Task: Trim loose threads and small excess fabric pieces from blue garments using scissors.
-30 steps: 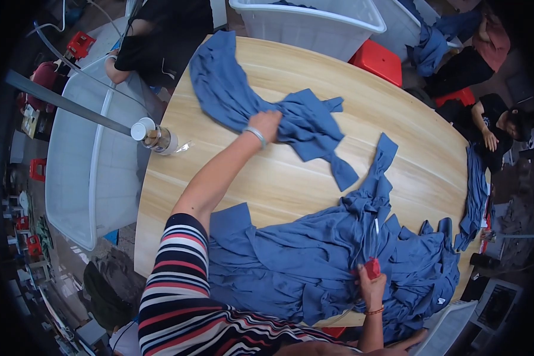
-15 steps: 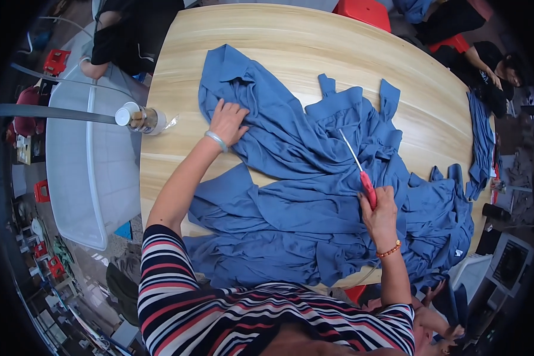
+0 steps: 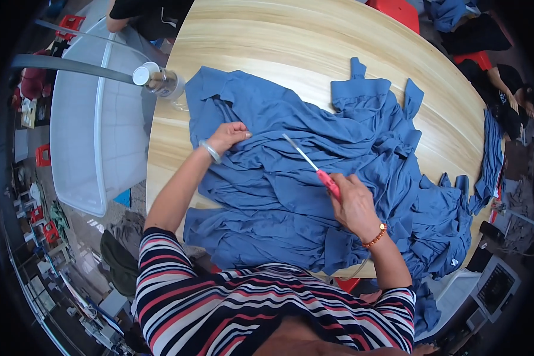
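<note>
Blue garments with collars and cuffs lie rumpled in overlapping layers in front of me. My left hand point(image 3: 226, 139) is closed, its fingers pinching a fold of the blue shirt point(image 3: 279, 107) on the left side of the pile. In my right hand point(image 3: 353, 204) is a pair of red-handled scissors point(image 3: 325, 178), gripped by the handle. Their slim silver blades point up and left over the cloth, short of my left hand. The blades look closed together. My palm hides part of the handle.
The light wooden table point(image 3: 267, 35) has a curved far edge. A clear jar with a white lid point(image 3: 160, 80) stands at its left edge, beside a large translucent bin point(image 3: 80, 136). More blue cloth point(image 3: 489, 160) hangs over the right edge. Other people sit nearby.
My left hand has gone from lying spread on the shirt to pinching its cloth. My right hand has brought the scissors leftward, closer to it. The shirt's lower left part has shifted.
</note>
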Demonstrator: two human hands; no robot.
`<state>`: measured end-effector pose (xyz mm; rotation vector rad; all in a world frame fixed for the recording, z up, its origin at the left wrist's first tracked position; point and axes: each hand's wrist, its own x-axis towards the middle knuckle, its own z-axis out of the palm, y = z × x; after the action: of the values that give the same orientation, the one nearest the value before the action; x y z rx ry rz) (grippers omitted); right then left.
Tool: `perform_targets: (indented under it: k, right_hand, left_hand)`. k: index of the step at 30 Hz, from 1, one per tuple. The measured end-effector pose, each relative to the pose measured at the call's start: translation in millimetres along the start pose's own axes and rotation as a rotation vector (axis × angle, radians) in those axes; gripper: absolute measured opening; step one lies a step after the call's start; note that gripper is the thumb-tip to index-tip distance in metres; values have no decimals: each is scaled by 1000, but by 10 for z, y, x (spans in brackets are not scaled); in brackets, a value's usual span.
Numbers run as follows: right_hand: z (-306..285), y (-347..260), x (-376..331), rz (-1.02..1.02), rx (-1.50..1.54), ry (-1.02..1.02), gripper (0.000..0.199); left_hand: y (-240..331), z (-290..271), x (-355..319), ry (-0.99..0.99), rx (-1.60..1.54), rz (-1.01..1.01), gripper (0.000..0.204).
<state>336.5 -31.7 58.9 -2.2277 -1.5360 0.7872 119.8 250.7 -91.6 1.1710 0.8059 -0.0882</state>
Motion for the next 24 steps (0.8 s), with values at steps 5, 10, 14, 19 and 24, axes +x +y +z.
perform_targets:
  k: [5, 10, 14, 19, 24]
  right_hand:
    - [372, -62, 57, -93, -2, -175, 21]
    - [336, -348, 65, -104, -26, -277, 23]
    - [355, -267, 81, -114, -17, -310, 22]
    - [271, -205, 83, -51, 136, -155, 22]
    - [226, -254, 231, -8, 146, -132, 24]
  left_hand:
    - [-332, 277, -81, 218, -243, 173, 10]
    - [-483, 259, -102, 319, -305, 266, 11]
    - [-380, 187, -158, 321, -96, 190, 20]
    - [176, 163, -86, 465, -173, -40, 29]
    - [35, 223, 218, 232, -998, -85, 15]
